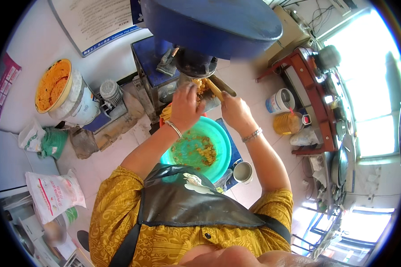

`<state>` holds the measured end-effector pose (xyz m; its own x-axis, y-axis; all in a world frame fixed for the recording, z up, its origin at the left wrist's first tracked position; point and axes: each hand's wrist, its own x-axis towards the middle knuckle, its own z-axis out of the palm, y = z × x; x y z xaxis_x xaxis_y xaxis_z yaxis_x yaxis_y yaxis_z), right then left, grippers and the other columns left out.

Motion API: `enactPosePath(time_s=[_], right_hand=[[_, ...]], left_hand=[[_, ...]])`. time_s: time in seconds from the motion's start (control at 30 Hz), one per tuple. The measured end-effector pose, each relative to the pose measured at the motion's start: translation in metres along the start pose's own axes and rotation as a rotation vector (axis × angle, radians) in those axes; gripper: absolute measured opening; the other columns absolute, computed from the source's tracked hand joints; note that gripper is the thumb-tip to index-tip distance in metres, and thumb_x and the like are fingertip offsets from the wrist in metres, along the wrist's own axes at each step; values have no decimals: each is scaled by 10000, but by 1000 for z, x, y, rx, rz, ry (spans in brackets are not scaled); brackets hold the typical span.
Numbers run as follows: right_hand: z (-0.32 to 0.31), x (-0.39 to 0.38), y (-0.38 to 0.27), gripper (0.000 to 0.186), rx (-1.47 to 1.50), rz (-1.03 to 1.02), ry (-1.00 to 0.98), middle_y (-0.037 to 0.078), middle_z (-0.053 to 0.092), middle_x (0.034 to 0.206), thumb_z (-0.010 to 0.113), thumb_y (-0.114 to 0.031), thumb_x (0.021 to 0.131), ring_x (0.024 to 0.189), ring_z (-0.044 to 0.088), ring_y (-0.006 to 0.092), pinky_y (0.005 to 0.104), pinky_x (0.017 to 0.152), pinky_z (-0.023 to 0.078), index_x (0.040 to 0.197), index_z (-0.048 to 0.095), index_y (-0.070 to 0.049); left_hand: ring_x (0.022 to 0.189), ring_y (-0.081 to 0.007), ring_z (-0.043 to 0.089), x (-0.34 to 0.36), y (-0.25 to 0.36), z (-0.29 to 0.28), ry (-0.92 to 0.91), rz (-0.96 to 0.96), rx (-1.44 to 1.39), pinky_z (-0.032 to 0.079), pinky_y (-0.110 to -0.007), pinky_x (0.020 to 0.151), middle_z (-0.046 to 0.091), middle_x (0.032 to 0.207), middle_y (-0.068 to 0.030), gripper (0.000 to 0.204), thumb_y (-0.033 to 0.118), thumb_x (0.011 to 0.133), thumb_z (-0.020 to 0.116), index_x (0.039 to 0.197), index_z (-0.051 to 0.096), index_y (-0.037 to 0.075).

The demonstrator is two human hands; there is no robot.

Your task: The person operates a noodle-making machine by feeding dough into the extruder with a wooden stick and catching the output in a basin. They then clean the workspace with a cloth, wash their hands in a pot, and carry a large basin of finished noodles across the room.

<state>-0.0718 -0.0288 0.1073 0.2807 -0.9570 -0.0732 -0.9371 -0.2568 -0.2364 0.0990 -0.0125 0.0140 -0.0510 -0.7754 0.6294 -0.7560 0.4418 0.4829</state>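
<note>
My right hand point(237, 115) is closed round the lower end of a pale wooden stick point(214, 89), whose upper end reaches the dark metal outlet point(197, 66) of a blue machine. My left hand point(185, 107) is held up beside it, thumb apart from the fingers, its fingertips close to yellow-orange crumbs point(201, 87) below the outlet. A green basin point(226, 153) stands beneath both hands. Inside it lies a clump of yellow mash point(207, 153), with smears around. Yellow pieces point(165, 113) show beside my left wrist, partly hidden by it.
The machine's wide blue top point(214, 26) overhangs the work. A grey glove point(166, 64) lies on its blue table. At left a yellow bowl point(69, 91) of orange mash sits on a white bucket. A metal cup point(243, 172) stands right of the basin; an oil jug point(286, 123) is farther right.
</note>
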Motion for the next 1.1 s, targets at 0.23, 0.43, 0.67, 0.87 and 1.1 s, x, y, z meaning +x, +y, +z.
enactPosePath(time_s=[0.23, 0.43, 0.67, 0.87, 1.1], right_hand=[[-30, -18, 22, 355, -26, -49, 51, 207, 646, 754, 500, -179, 874, 722, 645, 376, 451, 680, 524, 1208, 593, -102], [-27, -43, 35, 362, 109, -39, 107, 219, 638, 760, 520, -178, 860, 719, 636, 386, 452, 684, 519, 1206, 597, -102], [-25, -42, 34, 360, 154, -48, 127, 221, 640, 768, 512, -172, 858, 735, 637, 384, 450, 691, 520, 1200, 603, -103], [-25, -45, 16, 340, 3, -80, 82, 215, 629, 722, 536, -155, 865, 673, 632, 381, 441, 645, 514, 1186, 595, -60], [-5, -18, 7, 420, -189, -191, 13, 201, 637, 707, 538, -153, 858, 689, 658, 331, 449, 614, 519, 1243, 520, 14]], left_hand=[[1297, -407, 363, 9, -27, 10, -15, 74, 176, 272, -493, 1081, 449, 1327, -264, 695, 491, 897, 486, 1257, 470, -102], [1293, -374, 401, 22, -11, 1, -214, 182, 354, 214, -483, 1113, 523, 1278, -265, 849, 646, 871, 418, 1208, 529, -125], [1229, -329, 491, 45, 2, 27, -372, 106, 295, 268, -450, 1093, 599, 1190, -238, 777, 657, 846, 460, 1067, 619, -71], [1218, -392, 474, 17, -10, 13, -171, 272, 129, 280, -498, 1084, 573, 1207, -252, 613, 497, 915, 484, 1139, 577, -66], [1147, -387, 528, 17, -3, 8, -307, 236, 261, 279, -480, 1084, 606, 1114, -278, 762, 608, 893, 423, 1093, 586, -109]])
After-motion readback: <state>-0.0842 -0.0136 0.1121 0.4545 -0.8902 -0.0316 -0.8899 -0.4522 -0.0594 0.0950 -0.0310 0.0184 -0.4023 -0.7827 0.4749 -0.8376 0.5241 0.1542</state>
